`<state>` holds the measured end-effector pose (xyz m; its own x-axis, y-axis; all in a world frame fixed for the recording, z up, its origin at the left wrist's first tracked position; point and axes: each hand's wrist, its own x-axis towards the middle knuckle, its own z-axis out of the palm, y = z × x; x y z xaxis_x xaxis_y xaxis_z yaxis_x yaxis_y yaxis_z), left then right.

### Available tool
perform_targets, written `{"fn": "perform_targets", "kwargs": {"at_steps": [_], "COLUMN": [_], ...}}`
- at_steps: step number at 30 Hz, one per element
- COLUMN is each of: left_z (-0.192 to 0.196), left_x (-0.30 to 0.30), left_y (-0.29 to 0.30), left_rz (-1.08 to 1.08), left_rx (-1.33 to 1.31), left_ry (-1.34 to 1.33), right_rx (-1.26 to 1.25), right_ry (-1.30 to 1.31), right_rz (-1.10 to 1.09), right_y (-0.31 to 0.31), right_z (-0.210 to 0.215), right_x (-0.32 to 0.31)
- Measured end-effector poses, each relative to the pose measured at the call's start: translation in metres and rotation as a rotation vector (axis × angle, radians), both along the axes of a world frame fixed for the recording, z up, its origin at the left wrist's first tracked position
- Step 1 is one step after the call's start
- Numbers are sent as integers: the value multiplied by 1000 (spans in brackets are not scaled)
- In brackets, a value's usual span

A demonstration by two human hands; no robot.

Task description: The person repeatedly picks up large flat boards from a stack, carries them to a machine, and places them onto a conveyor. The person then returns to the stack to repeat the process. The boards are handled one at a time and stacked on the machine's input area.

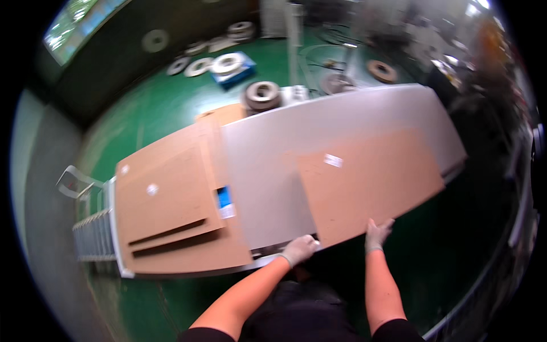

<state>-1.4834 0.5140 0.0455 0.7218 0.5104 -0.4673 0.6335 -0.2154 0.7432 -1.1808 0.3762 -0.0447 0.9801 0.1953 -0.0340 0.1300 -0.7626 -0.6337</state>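
A large brown cardboard sheet [376,176] with a small white label lies over the right part of a grey-topped table [265,171]. My gloved right hand [378,233] grips the sheet's near edge, thumb upward. At the sheet's near left corner, my gloved left hand [300,249] is closed on it beside the table's front edge; its fingertips are partly hidden. Several more brown sheets [168,194] are stacked unevenly on the table's left end. Between the stack and the bare grey top show a blue patch [223,196] and a white slip [227,211].
Beyond the table, ring-shaped rolls [262,95] and a blue box [233,68] stand on the green floor [171,102]. A slatted metal frame [94,233] adjoins the table's left end. A pale post [294,51] rises behind. The right side is dark and blurred.
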Motion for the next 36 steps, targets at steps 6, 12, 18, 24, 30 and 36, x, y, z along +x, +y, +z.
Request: {"fn": "perform_targets", "kwargs": {"at_steps": [6, 12, 18, 24, 30, 36], "left_z": [-31, -55, -93, -104, -88, -78], "left_x": [-181, -389, -496, -478, -465, -468], "left_y": [-18, -31, 21, 136, 138, 85], "left_rz": [417, 1565, 1809, 1997, 2042, 1887], "left_rx": [-100, -639, -679, -624, -470, -681], "left_ry": [85, -185, -421, -713, -426, -558], "right_rx": [-428, -435, -306, -257, -237, 69], "right_ry": [-66, 20, -32, 390, 551, 891], "right_rz": [604, 563, 856, 1125, 1135, 846], "right_y": [-14, -3, 16, 16, 58, 107], "right_z": [0, 6, 24, 57, 91, 74], "right_x": [-62, -136, -210, -305, -354, -394]}}
